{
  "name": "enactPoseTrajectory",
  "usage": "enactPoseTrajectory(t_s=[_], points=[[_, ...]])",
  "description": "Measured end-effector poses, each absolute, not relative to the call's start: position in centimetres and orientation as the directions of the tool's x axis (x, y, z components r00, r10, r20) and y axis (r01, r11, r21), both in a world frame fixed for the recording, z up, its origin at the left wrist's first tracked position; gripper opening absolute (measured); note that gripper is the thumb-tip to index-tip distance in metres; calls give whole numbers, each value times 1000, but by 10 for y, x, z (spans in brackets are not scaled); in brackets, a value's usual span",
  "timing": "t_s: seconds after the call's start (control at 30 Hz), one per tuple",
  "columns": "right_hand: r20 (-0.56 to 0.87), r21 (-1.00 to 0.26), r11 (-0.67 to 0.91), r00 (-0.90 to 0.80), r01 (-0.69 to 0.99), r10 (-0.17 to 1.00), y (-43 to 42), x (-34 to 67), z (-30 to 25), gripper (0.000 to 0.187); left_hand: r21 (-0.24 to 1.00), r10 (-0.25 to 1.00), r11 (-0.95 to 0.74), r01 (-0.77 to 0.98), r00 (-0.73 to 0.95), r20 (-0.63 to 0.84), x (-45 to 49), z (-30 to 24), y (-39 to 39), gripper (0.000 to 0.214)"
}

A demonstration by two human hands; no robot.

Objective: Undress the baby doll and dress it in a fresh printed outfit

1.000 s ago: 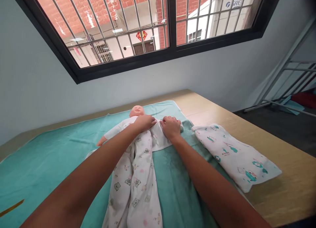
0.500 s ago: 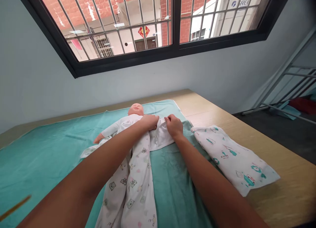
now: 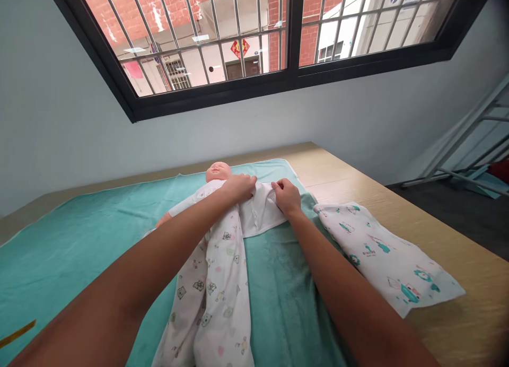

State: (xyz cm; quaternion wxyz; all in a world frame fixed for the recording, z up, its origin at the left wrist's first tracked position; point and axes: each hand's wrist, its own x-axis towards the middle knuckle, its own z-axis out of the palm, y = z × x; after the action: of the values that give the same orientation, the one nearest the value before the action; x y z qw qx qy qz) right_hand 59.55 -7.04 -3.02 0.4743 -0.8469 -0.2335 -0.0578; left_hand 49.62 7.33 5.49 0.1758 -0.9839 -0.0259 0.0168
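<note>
A baby doll (image 3: 218,171) lies on its back on a teal blanket (image 3: 103,213), in a white top and printed trousers (image 3: 222,282). A white cloth flap of its clothing (image 3: 258,210) spreads out to the right of its chest. My left hand (image 3: 240,188) is closed at the upper part of this flap, over the doll's chest; its fingertips are partly hidden. Just to the right, my right hand (image 3: 287,197) pinches the flap's upper edge between thumb and finger. My left forearm covers part of the doll's body and one arm.
A folded white cloth with green prints (image 3: 382,250) lies at the right, partly over the wooden table (image 3: 345,192). Behind the table are a wall and a barred window (image 3: 294,75). A metal frame (image 3: 457,139) stands at far right. A yellowish strip (image 3: 18,334) shows at lower left.
The view has shifted slightly. My hands are a little farther apart, with the right hand moved slightly rightward, and both remain at the white flap.
</note>
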Motion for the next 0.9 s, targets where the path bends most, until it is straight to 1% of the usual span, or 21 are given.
enactPoseTrajectory(t_s=[0.13, 0.27, 0.5, 0.73, 0.9], points=[[305, -803, -414, 892, 430, 334, -71, 601, -33, 25, -358, 60, -933, 38, 997, -52, 493, 63, 84, 27], [314, -805, -403, 889, 435, 333, -71, 602, -35, 23, -375, 105, -925, 68, 991, -79, 490, 68, 92, 21], [324, -804, -395, 885, 444, 335, -72, 604, -39, 22, -385, 157, -917, 106, 982, -102, 486, 74, 99, 23], [318, -806, -393, 885, 441, 341, -68, 608, -46, 22, -406, 229, -899, 165, 967, -114, 472, 90, 106, 29], [313, -806, -402, 889, 434, 334, -68, 610, -49, 22, -422, 222, -893, 155, 969, -113, 468, 92, 112, 33]])
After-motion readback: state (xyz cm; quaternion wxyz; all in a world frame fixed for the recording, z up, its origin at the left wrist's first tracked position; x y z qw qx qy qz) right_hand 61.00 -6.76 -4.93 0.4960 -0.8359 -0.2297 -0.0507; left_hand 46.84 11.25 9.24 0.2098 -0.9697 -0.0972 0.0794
